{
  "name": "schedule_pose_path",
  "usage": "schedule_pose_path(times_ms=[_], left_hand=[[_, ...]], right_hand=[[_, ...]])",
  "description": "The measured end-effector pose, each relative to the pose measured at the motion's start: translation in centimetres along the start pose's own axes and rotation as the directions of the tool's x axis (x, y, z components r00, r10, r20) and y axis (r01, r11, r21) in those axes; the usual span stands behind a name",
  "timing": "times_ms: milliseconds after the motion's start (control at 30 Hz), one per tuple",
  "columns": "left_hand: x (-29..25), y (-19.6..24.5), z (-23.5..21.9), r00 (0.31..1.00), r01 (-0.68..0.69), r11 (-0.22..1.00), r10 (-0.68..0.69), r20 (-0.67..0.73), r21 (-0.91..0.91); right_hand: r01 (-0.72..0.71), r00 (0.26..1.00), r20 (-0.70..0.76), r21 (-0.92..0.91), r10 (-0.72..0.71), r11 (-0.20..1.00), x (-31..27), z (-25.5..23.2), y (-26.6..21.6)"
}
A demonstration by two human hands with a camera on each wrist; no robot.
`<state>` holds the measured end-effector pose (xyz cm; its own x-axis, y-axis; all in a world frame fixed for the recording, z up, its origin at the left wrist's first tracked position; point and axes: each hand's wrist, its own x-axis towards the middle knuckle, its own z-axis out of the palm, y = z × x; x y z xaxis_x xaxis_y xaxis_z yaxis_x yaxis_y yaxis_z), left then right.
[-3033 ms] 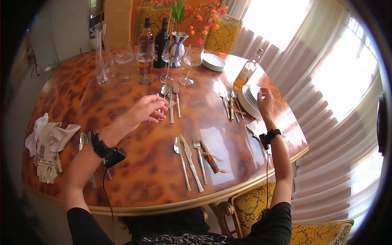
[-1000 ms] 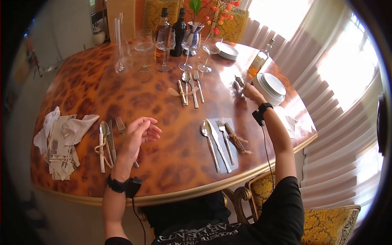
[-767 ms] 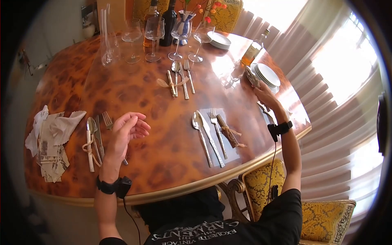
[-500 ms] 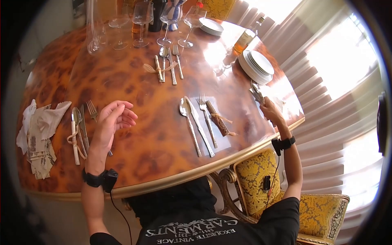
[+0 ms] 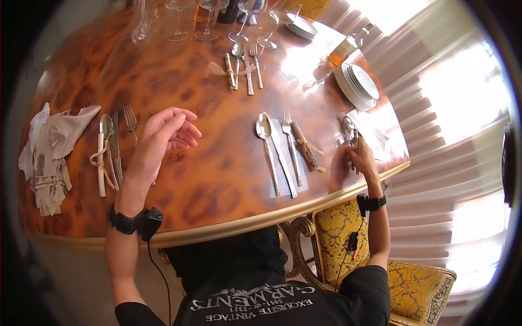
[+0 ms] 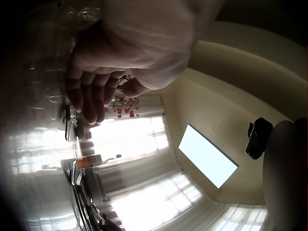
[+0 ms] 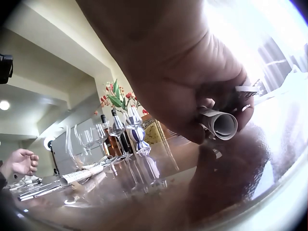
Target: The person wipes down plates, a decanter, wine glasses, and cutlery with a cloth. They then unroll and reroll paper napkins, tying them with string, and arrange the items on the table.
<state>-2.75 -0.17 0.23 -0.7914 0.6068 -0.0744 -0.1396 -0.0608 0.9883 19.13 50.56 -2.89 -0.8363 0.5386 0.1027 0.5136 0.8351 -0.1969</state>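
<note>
Head view: over the bench (image 5: 206, 204), the left hand (image 5: 166, 133) hangs open, fingers loosely bent, holding nothing. The right hand (image 5: 363, 156) grips upright-looking cutlery (image 5: 349, 125) near the right edge; how many pieces, I cannot tell. Lying apart are 3 place settings (image 5: 274, 152), each with 1 spoon, 1 knife, 1 fork and 1 tied roll. Also there: 4 stemmed glasses (image 5: 239, 37), 2 stacks of white plates (image 5: 359, 87) and 1 pile of papers and cloths (image 5: 57, 146).

Left wrist view: the left hand's 4 fingers curve loosely around nothing. Red flowers (image 6: 126, 109), out of the head view, show beyond, with 1 bright overhead panel (image 6: 207, 155) that neither other view has.

Right wrist view: the right hand's fingers close round 1 paper roll (image 7: 224, 125), its hollow end visible only here. Beyond is 1 striped vase (image 7: 139, 136), merely a cropped part in the head view.
</note>
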Motion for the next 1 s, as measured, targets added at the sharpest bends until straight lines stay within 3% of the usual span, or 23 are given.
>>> schedule_pose_path(times_ms=[233, 300, 500, 800, 933, 967, 1000], left_hand=[[-0.4, 0.2, 0.1, 1.0, -0.017, 0.999, 0.017, -0.015, -0.031], [-0.4, 0.3, 0.1, 1.0, -0.028, 0.999, 0.027, -0.016, -0.028], [-0.3, 0.2, -0.1, 0.999, -0.028, 0.999, 0.028, -0.022, -0.027], [-0.4, 0.1, 0.1, 0.999, -0.039, 0.999, 0.039, -0.009, -0.035], [-0.4, 0.1, 0.2, 0.999, -0.036, 0.999, 0.036, 0.004, -0.015], [-0.4, 0.1, 0.2, 1.0, -0.029, 1.0, 0.029, 0.006, 0.005], [-0.4, 0.1, 0.3, 1.0, -0.024, 0.999, 0.024, 0.009, 0.026]], right_hand=[[0.08, 0.996, -0.025, -0.048, -0.081, 0.996, 0.4, 1.3, 2.1], [0.071, 0.997, 0.041, -0.053, -0.069, 0.996, 0.6, 1.1, 2.1], [0.138, 0.99, -0.007, -0.095, -0.139, 0.986, 1.2, 1.8, 1.9], [0.132, 0.99, -0.024, -0.134, -0.136, 0.982, 0.8, 0.6, 1.1], [0.049, 0.998, -0.028, -0.203, -0.055, 0.978, 0.2, 0.3, -0.5], [-0.04, 0.999, 0.014, -0.216, 0.044, 0.975, -0.2, -0.4, -2.4], [-0.053, 0.998, 0.011, -0.206, 0.056, 0.977, -0.5, -0.5, -3.1]])
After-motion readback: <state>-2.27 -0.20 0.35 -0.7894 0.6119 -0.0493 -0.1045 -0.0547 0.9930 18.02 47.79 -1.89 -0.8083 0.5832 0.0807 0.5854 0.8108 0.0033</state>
